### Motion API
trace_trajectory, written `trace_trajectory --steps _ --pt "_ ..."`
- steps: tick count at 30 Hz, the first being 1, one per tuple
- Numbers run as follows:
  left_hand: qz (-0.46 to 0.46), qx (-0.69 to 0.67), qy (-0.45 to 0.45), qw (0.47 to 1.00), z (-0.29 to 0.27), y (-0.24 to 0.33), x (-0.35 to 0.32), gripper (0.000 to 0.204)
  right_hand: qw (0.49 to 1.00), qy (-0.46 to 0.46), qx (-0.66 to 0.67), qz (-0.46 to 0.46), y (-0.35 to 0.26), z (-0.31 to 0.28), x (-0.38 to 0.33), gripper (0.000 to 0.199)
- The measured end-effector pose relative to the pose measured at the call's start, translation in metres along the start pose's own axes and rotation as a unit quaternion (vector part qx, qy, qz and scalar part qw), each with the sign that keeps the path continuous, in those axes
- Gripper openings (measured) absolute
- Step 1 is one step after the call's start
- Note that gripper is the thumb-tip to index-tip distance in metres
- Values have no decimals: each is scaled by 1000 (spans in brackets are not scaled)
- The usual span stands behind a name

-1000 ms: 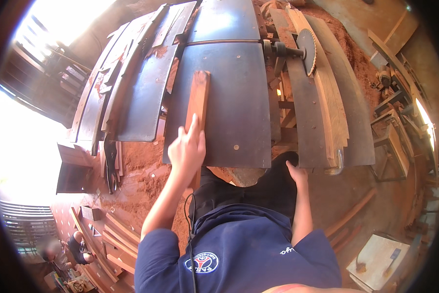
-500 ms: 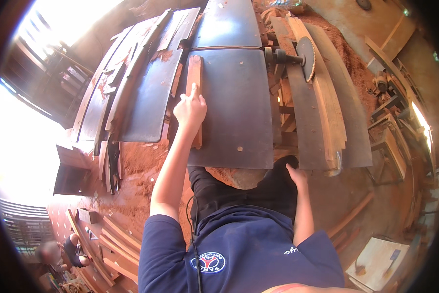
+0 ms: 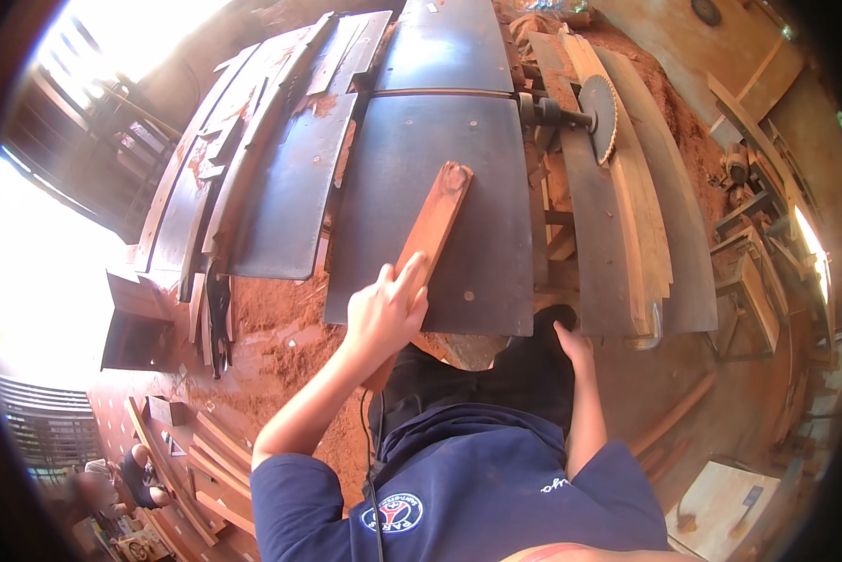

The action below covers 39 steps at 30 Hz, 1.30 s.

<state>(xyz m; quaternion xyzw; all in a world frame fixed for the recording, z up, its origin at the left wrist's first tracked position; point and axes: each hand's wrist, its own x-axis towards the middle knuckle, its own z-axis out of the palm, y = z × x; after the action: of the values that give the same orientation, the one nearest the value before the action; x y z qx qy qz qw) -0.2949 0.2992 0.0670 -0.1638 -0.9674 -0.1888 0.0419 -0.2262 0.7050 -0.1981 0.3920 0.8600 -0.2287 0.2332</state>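
Observation:
My left hand (image 3: 388,314) is closed on a reddish wooden board (image 3: 430,229), its fingers laid along the upper face. The board slants across the dark metal tabletop (image 3: 486,225), far end to the right. Its near end passes beyond the front edge toward my body, partly hidden by the hand. Against my thigh, in black trousers (image 3: 538,370), rests my right hand (image 3: 575,345). The thumb is stretched out, the other fingers are mostly hidden, and no object shows in that hand.
A toothed circular saw blade (image 3: 599,117) stands on a shaft (image 3: 552,113) right of the tabletop, beside a long timber piece (image 3: 641,215). Another metal panel (image 3: 285,206) and wood strips lie left. Sawdust (image 3: 290,314) covers the floor. A person (image 3: 140,473) is at lower left.
My left hand has drawn the board back toward me and to the right, turning it from nearly straight to slanted. The right hand stays by the thigh.

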Motion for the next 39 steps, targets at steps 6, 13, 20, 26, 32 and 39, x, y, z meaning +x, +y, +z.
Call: trace_trajectory --steps 6,13,20,26,32,39 --pt "29 50 40 998 34 -27 124 51 1000 -16 -2 2 -7 -7 -6 95" --pt "-55 145 52 986 60 0 174 70 999 22 34 -24 -6 -8 -8 96" --pt "74 75 87 991 58 -2 105 71 999 -49 4 -15 -4 -13 -5 105" --pt "240 -9 -31 970 22 18 14 73 1000 -13 -6 -12 -11 -9 -10 101" --pt "267 17 -24 963 22 -4 83 67 999 -37 2 -21 -9 -12 -1 108" --pt "69 115 93 987 62 -25 191 60 999 -10 40 -28 2 -1 20 108"
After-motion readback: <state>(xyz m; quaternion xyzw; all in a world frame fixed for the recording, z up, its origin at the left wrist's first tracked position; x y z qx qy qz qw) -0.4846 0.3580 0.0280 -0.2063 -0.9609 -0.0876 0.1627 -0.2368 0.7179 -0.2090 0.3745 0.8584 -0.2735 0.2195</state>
